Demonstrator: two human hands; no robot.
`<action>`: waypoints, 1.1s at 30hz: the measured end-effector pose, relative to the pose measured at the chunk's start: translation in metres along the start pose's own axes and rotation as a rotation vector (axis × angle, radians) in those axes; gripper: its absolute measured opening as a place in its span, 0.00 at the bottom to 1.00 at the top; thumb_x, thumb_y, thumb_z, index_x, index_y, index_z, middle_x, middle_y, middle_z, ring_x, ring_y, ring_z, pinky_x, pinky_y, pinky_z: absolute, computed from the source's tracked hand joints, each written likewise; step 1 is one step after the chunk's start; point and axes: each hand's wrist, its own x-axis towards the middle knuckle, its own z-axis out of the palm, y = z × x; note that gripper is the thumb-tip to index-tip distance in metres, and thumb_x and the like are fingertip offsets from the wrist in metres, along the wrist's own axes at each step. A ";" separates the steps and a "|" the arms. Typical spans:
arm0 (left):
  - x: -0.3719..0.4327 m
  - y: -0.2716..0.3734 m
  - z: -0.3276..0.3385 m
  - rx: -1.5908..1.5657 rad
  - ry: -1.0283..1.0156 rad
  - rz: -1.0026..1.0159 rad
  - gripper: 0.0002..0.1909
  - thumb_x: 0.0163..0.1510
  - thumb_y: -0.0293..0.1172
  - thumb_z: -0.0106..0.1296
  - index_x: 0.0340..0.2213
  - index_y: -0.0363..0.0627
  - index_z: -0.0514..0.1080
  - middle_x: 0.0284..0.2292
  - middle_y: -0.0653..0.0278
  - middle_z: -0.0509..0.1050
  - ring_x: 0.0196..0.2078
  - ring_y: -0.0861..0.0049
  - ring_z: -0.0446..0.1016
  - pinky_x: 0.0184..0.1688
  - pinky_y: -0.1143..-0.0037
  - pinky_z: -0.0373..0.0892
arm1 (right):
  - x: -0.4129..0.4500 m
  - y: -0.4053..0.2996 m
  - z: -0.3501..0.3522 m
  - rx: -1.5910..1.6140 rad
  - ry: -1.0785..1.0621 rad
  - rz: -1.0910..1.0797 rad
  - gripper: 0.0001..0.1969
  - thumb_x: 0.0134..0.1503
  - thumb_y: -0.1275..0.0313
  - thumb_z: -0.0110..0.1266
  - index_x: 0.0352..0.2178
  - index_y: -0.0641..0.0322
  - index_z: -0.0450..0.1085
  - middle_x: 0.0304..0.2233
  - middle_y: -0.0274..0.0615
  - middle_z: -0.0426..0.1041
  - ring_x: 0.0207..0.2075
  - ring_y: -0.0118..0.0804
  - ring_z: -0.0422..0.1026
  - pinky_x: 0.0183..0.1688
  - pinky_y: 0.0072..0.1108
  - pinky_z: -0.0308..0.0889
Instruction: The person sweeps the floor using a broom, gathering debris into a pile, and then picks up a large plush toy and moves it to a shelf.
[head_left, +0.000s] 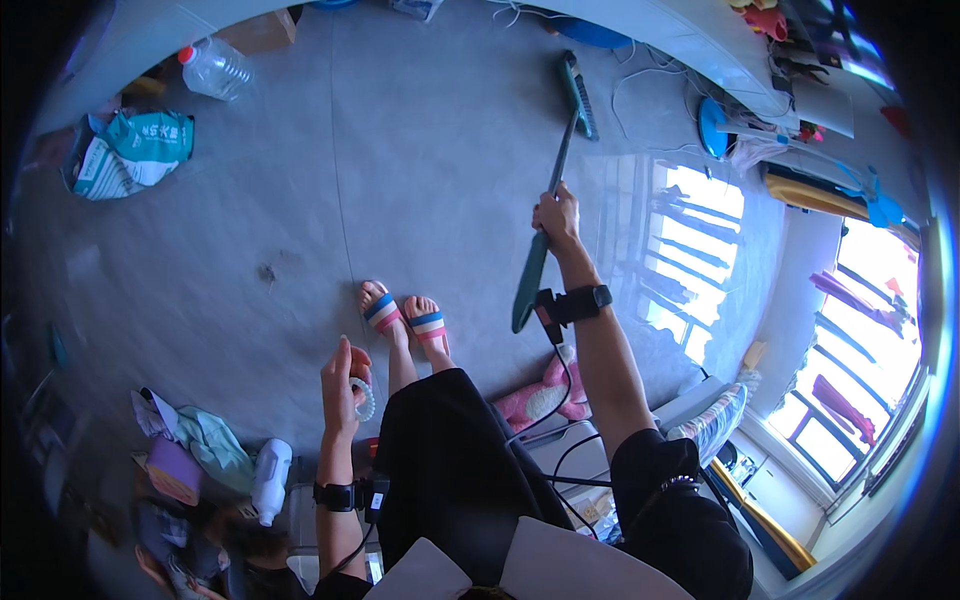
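My right hand (559, 214) grips the dark pole of a broom (531, 281), between its green handle grip and the head. The green broom head (576, 97) with dark bristles rests on the grey floor (450, 180), ahead and to the right. My left hand (345, 382) hangs free, left of my knees, fingers loosely bent. A translucent coiled or beaded ring (364, 400) sits at its palm side; I cannot tell how it is worn. Both forearms carry black straps with small devices. Left of my striped slippers (384, 311) lies a small clump of debris (268, 276).
A clear plastic jug (216, 71) and a teal-and-white bag (135, 154) lie at far left. Ahead right are loose white cables (652, 73) and a blue fan base (712, 127). Close by are a pink plush toy (551, 394), a white bottle (271, 480) and green cloth (214, 446).
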 end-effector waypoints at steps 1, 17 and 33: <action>0.001 -0.003 -0.002 -0.009 0.021 0.023 0.23 0.50 0.52 0.36 0.17 0.45 0.64 0.12 0.70 0.61 0.14 0.90 0.59 0.12 0.89 0.49 | -0.003 -0.002 0.013 -0.026 0.018 0.014 0.02 0.47 0.77 0.38 0.25 0.63 0.55 0.13 0.36 0.60 0.11 0.27 0.62 0.10 0.17 0.58; -0.010 -0.036 -0.020 -0.039 0.032 0.026 0.22 0.49 0.51 0.37 0.18 0.44 0.63 0.12 0.70 0.61 0.15 0.89 0.61 0.14 0.89 0.52 | -0.034 -0.013 0.079 -0.289 -0.141 -0.146 0.18 0.48 0.74 0.39 0.44 0.62 0.56 0.11 0.35 0.60 0.09 0.27 0.59 0.11 0.18 0.58; 0.021 -0.091 -0.036 -0.294 0.097 0.002 0.18 0.49 0.47 0.40 0.18 0.44 0.63 0.13 0.72 0.61 0.15 0.90 0.60 0.14 0.88 0.52 | 0.003 -0.035 0.161 -0.066 -0.203 -0.206 0.02 0.49 0.77 0.37 0.23 0.64 0.54 0.11 0.35 0.54 0.09 0.25 0.54 0.09 0.17 0.52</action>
